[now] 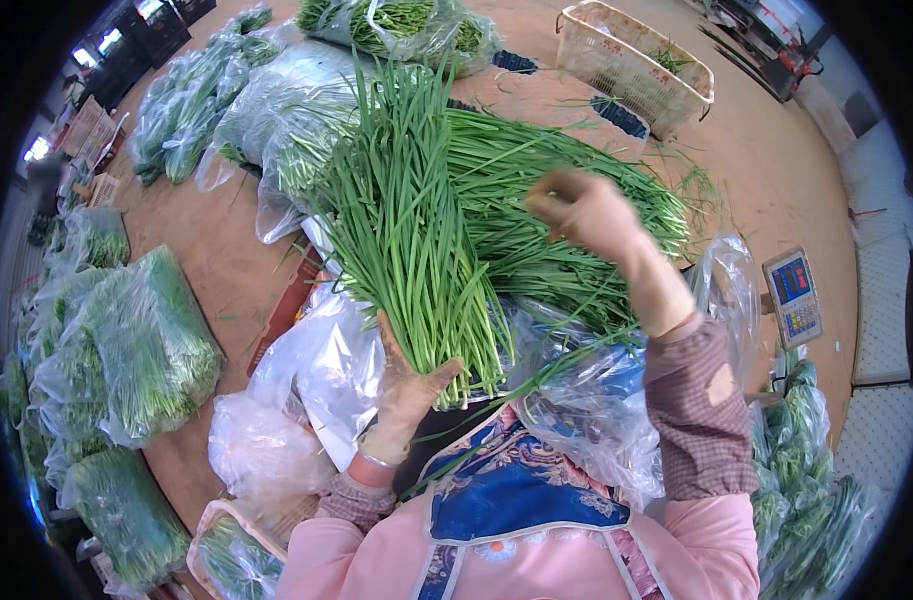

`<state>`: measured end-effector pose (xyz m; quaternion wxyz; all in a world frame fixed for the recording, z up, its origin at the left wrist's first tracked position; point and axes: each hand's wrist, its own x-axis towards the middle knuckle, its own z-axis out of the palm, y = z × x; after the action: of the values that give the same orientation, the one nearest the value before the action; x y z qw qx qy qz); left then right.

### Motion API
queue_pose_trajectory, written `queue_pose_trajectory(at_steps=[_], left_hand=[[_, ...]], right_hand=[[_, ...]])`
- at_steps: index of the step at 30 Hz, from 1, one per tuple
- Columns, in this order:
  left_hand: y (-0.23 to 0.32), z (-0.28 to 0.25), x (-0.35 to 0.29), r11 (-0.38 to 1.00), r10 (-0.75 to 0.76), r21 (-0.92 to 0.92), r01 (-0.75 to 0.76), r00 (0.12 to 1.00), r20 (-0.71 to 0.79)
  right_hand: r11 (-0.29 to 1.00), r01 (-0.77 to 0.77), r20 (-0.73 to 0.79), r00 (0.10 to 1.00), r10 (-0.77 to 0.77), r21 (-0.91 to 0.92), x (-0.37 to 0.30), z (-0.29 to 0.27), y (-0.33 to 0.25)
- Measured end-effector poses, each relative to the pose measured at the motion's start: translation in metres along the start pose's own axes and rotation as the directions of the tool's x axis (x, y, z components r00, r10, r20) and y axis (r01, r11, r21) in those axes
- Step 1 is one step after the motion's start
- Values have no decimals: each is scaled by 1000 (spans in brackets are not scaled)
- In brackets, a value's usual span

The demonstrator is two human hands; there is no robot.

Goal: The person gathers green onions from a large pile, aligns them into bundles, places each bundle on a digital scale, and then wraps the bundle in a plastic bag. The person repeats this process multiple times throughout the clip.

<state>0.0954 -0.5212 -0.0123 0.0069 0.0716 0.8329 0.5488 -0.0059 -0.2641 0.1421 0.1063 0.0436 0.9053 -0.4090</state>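
Observation:
My left hand (411, 375), in a thin glove, is wrapped round the cut ends of a thick bunch of garlic chives (406, 230). The bunch leans up and away from me, white-green stems toward my body. Over a larger loose pile of garlic chives (566, 190) on the right hangs my gloved right hand (586, 208), slightly blurred. Its fingers are curled in; whatever they may hold does not show. A few long loose leaves (556, 365) trail across clear plastic (596, 420) near my patterned apron (521, 475).
Bagged greens lie at the far left (276, 110), along the left floor (156, 340) and at the right (806, 470). A cream plastic crate (631, 70) stands at the back right. A digital scale panel (794, 297) is on the right; crumpled white bags (276, 430) sit by my left arm.

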Motion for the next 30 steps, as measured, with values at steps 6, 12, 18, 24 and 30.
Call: queue_pose_trajectory(at_steps=[6, 12, 18, 24, 30], left_hand=[[4, 8, 5, 998, -65, -10, 65, 997, -39], [-8, -2, 2, 998, -56, 6, 56, 997, -60], [-15, -1, 5, 982, -61, -186, 42, 993, -98], [-11, -11, 1, 921, -80, -389, 32, 991, -107], [5, -25, 10, 437, -389, -835, 334, 907, 160]], right_hand=[[948, 152, 101, 987, -128, -281, 25, 87, 9], [988, 30, 74, 996, -41, 149, 14, 25, 4], [370, 514, -591, 796, 129, 774, 14, -65, 84], [888, 452, -214, 879, -426, 87, -45, 88, 13], [816, 438, 2, 881, -472, -377, -41, 101, 31]])
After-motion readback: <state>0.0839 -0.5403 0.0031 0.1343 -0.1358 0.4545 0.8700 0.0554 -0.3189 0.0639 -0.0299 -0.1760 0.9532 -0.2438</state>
